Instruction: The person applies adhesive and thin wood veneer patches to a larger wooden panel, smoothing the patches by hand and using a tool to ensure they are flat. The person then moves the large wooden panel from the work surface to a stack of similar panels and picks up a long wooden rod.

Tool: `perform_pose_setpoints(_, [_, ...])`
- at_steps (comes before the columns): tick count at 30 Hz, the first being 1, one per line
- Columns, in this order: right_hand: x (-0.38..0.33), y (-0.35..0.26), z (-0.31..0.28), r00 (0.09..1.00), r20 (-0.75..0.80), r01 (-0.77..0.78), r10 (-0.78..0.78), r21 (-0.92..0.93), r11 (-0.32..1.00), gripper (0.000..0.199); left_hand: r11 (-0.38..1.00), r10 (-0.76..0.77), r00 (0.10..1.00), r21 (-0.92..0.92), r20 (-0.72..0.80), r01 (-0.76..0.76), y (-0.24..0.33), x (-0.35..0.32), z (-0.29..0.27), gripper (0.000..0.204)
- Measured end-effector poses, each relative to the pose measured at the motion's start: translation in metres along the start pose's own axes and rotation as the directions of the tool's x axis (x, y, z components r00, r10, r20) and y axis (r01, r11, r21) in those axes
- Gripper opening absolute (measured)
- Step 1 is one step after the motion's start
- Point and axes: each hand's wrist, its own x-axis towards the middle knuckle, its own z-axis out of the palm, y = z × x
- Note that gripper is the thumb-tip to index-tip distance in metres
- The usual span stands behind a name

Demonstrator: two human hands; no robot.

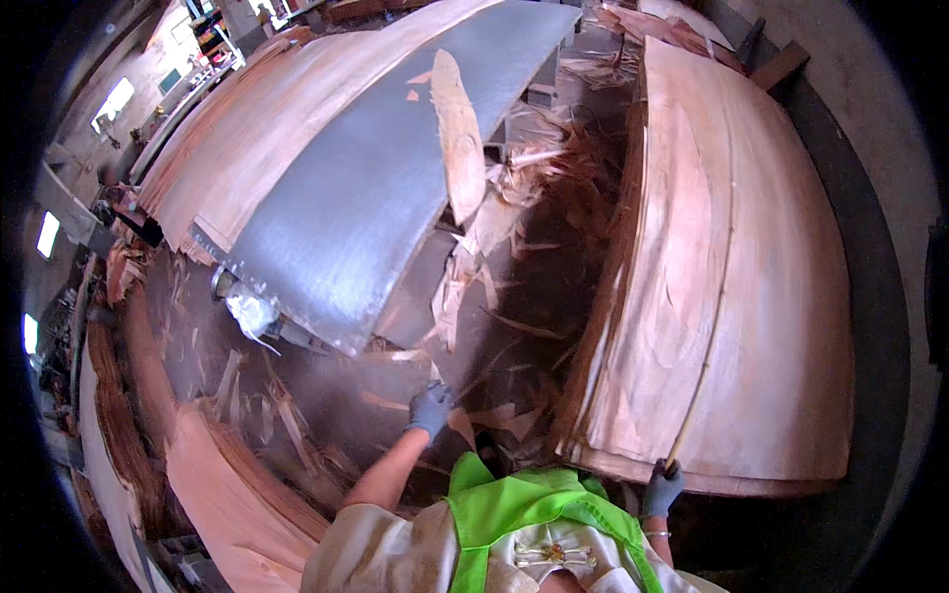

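Both gloved hands on veneer work.
Your left hand has its fingers closed on a veneer scrap; your right hand grips a thin stick lying across the veneer stack.

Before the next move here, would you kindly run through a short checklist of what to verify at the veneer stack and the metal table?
1. Right hand gripping the thin stick at its near end: ok, gloved fingers closed on it.
2. Stick lying flat across the veneer stack: ok, it runs up the top sheet.
3. Left hand free of load: cannot tell, it is at a scrap strip, grip unclear.
4. Metal table bare: not ok, a long veneer piece lies on it.
5. Floor between table and stack free of offcuts: not ok, scraps are heaped there.
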Motion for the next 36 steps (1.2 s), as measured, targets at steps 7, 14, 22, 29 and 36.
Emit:
perform_pose_setpoints(7, [0.016, -0.107, 0.157, 0.941, 0.313, -0.226, 0.128, 0.299, 0.927, 0.014, 0.910, 0.075, 0.995, -0.403, -0.068, -0.096, 0.006, 0.096, -0.006, 0.056])
perform_pose_setpoints(14, [0.020, -0.100, 0.245, 0.926, 0.371, -0.019, -0.075, 0.244, 0.970, 0.016, 0.448, -0.032, 0.980, -0.874, 0.197, 0.191, 0.065, 0.208, -0.065, 0.054])
perform_pose_setpoints(22, [0.067, -0.178, 0.287, 0.857, 0.477, 0.137, -0.196, 0.155, 0.978, 0.014, 0.523, -0.023, 0.969, -0.823, 0.245, 0.221, 0.048, 0.362, -0.057, 0.049])
perform_pose_setpoints(29, [0.096, -0.219, 0.316, 0.841, 0.495, 0.202, -0.217, 0.085, 0.976, 0.009, 0.782, -0.076, 0.951, -0.574, 0.299, 0.243, 0.107, 0.420, -0.045, 0.035])
perform_pose_setpoints(36, [0.052, -0.256, 0.377, 0.815, 0.524, 0.100, -0.250, 0.298, 0.949, 0.005, 0.625, 0.371, 0.385, 0.079, 0.845, -0.777, 0.058, 0.249, -0.041, 0.024])
